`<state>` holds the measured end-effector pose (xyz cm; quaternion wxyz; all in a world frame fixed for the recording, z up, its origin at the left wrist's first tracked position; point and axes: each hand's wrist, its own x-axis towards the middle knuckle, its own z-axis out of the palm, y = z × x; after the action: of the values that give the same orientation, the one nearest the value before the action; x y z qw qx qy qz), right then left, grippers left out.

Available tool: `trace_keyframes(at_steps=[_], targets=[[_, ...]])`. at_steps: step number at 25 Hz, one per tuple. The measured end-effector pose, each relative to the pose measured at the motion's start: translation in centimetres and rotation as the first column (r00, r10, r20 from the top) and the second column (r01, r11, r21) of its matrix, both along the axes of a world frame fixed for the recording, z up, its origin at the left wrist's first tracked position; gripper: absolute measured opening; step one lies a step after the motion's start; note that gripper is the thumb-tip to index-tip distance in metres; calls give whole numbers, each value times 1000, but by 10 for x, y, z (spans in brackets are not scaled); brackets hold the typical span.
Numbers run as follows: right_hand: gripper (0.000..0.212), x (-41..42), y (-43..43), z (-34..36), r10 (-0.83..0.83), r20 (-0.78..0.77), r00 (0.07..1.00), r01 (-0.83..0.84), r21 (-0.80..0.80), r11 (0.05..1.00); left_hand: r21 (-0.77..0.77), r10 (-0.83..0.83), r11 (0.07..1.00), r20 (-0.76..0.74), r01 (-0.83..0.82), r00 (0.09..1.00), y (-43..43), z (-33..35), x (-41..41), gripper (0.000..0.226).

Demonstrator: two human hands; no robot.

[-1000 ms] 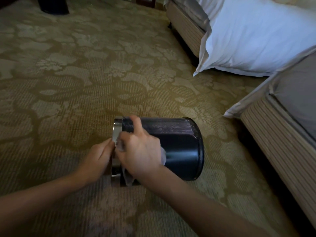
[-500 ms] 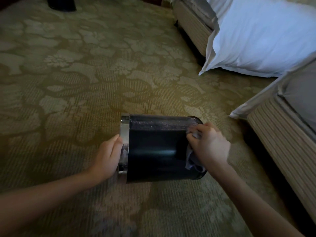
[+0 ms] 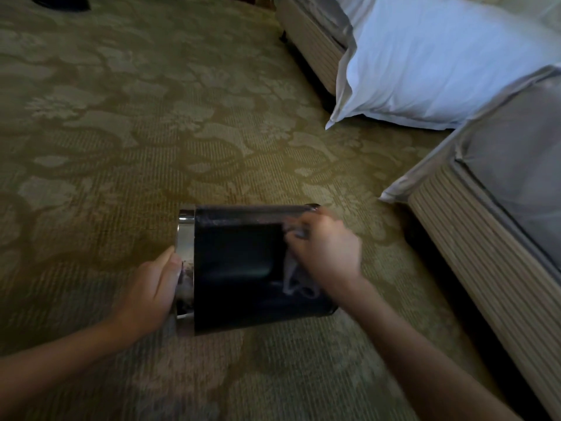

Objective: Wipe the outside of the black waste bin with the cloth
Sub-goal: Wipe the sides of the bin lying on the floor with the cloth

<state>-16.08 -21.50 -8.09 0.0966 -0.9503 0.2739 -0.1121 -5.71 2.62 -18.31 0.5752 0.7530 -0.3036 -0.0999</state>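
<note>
The black waste bin (image 3: 239, 262) lies on its side on the patterned carpet, its chrome rim (image 3: 185, 238) pointing left. My left hand (image 3: 151, 291) rests against that rim with fingers fairly straight, steadying the bin. My right hand (image 3: 326, 249) grips a crumpled grey cloth (image 3: 293, 276) and presses it on the bin's side near the base end. Part of the cloth hangs below my palm; the rest is hidden under my fingers.
A bed base with striped skirt (image 3: 473, 238) runs along the right. A white pillow (image 3: 440, 65) leans between it and a second bed base (image 3: 306, 41) at the top. A dark object (image 3: 60, 1) sits at the far top left. Carpet (image 3: 121, 132) spreads to the left.
My right hand swept the cloth from the rim end across the bin's side to the base end, then came back slightly left. The left hand has stayed on the rim.
</note>
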Motion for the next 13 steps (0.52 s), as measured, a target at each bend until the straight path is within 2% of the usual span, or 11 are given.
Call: trace_keyframes(at_steps=[2,6,8,9,11,13], targets=[[23,-17,-34,2,-151,9,989,150,28,988,7,-16,1000,18,16,1000,3,0,-1,43],[26,-12,-32,2,-186,5,982,186,15,982,57,-6,998,31,4,999,5,-7,3,46],[26,0,-12,7,-147,8,989,147,19,989,74,16,997,53,-20,998,4,-11,8,47],[26,9,4,8,-83,4,997,83,13,997,65,16,998,58,-20,998,2,-11,8,45],[22,32,48,8,159,-20,987,-159,13,987,64,26,997,114,-33,993,1,-10,8,36],[22,55,99,12,404,-70,912,-404,6,915,118,18,993,57,-25,998,2,-8,8,32]])
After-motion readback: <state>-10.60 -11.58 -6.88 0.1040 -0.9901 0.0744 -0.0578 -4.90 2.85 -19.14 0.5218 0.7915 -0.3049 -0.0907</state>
